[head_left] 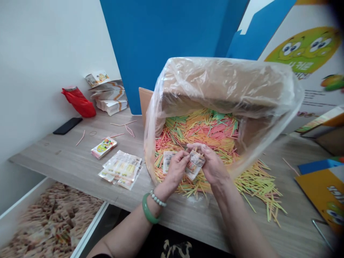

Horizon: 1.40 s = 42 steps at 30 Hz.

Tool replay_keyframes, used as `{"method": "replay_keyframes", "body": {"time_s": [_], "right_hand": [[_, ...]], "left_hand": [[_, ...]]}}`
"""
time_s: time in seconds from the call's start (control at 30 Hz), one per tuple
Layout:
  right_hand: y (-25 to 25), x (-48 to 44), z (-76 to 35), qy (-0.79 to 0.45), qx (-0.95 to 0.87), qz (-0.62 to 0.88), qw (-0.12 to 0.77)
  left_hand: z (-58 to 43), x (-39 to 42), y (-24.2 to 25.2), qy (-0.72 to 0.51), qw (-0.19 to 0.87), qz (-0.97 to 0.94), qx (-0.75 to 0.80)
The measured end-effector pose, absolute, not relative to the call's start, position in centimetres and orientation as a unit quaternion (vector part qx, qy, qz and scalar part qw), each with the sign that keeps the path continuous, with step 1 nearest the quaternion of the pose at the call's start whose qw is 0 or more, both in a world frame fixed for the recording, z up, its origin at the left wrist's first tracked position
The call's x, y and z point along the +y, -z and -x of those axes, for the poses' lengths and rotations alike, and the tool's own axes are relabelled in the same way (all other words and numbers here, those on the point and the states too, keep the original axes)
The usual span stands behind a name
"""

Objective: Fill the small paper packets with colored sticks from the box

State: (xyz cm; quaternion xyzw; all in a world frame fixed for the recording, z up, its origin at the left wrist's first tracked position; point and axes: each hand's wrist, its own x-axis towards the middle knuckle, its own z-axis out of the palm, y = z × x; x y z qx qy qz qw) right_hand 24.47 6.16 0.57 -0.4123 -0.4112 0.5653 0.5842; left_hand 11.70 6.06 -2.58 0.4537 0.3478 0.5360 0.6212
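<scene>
Both hands are over the front of a cardboard box (215, 80) lined with a clear plastic bag (285, 84). Thin coloured sticks (204, 125) in yellow, green, orange and pink fill it. My left hand (176, 166) is closed, its thumb and fingers pinching the edge of a small clear printed packet (194, 165). My right hand (213, 165) grips the same packet from the other side, near its top, where a few short sticks show. Just left of my left hand, another clear packet (167, 159) lies on the sticks.
Left of the box lie filled clear packets (122, 166), a stack of printed cards (104, 147) and loose pink sticks (115, 136). Farther back are a black phone (67, 126), a red bag (80, 103) and folded cartons (110, 95). An open drawer (53, 218) holds many packets. Sticks (263, 186) spill rightward.
</scene>
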Motion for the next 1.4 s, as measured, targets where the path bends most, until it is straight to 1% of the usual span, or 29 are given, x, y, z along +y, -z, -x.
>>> {"method": "replay_keyframes", "body": {"time_s": [0.1, 0.23, 0.27, 0.4, 0.5, 0.6, 0.67, 0.73, 0.83, 0.97, 1.07, 1.1, 1.13, 1.17, 1.2, 1.27, 1.3, 1.33, 1.4], "right_hand": [[-0.8, 6.2, -24.5, -0.540, -0.434, 0.426, 0.581], [-1.4, 5.4, -24.4, -0.511, -0.514, 0.469, 0.505], [-1.5, 5.2, -24.4, -0.496, -0.530, 0.474, 0.499], [-1.2, 4.9, -24.4, -0.443, -0.537, 0.497, 0.518], [-0.8, 4.8, -24.2, -0.429, -0.552, 0.520, 0.490], [-0.6, 4.1, -24.3, -0.389, -0.547, 0.521, 0.527], [-0.3, 3.5, -24.8, -0.375, -0.567, 0.523, 0.513], [0.5, 3.2, -25.3, -0.399, -0.590, 0.515, 0.477], [2.0, 3.2, -24.9, -0.432, -0.575, 0.506, 0.475], [2.5, 1.6, -21.6, -0.442, -0.590, 0.489, 0.465], [1.8, -0.1, -19.0, -0.446, -0.662, 0.456, 0.393], [1.6, -0.5, -18.6, -0.445, -0.689, 0.448, 0.354], [1.4, -0.7, -18.4, -0.425, -0.706, 0.456, 0.337], [1.3, -0.6, -18.5, -0.395, -0.714, 0.479, 0.323], [1.3, -0.5, -18.8, -0.357, -0.712, 0.517, 0.313], [1.3, 0.4, -19.6, -0.267, -0.683, 0.616, 0.286], [1.3, 1.0, -19.8, -0.226, -0.668, 0.660, 0.260], [1.4, 1.8, -19.8, -0.191, -0.660, 0.689, 0.228], [1.6, 3.3, -19.2, -0.141, -0.672, 0.709, 0.162]], "left_hand": [[-11.8, 6.1, 2.8, -0.548, 0.626, -0.435, 0.345], [-11.5, 6.3, 2.8, -0.598, 0.602, -0.403, 0.342], [-11.4, 6.4, 2.8, -0.608, 0.595, -0.398, 0.344], [-10.8, 6.4, 2.6, -0.624, 0.583, -0.397, 0.337], [-10.6, 6.2, 2.3, -0.617, 0.593, -0.404, 0.323], [-10.3, 5.4, 1.7, -0.609, 0.604, -0.406, 0.316], [-9.8, 4.7, 1.3, -0.582, 0.631, -0.410, 0.309], [-9.1, 4.0, 0.9, -0.538, 0.663, -0.426, 0.299], [-7.7, 3.2, 0.4, -0.515, 0.651, -0.475, 0.293], [-5.2, 1.4, 0.1, -0.535, 0.560, -0.530, 0.346], [-1.8, 0.5, 0.5, -0.536, 0.506, -0.521, 0.430], [-0.4, 0.6, 0.9, -0.524, 0.490, -0.519, 0.464], [0.9, 0.8, 1.4, -0.505, 0.453, -0.529, 0.510], [2.3, 1.2, 1.9, -0.478, 0.387, -0.550, 0.566], [3.5, 1.7, 2.5, -0.440, 0.296, -0.578, 0.620], [5.3, 2.6, 3.6, -0.322, 0.125, -0.627, 0.698], [5.9, 3.0, 4.1, -0.254, 0.058, -0.639, 0.724], [6.3, 3.3, 4.4, -0.190, 0.006, -0.646, 0.740], [6.7, 3.8, 4.9, -0.101, -0.059, -0.647, 0.754]]}}
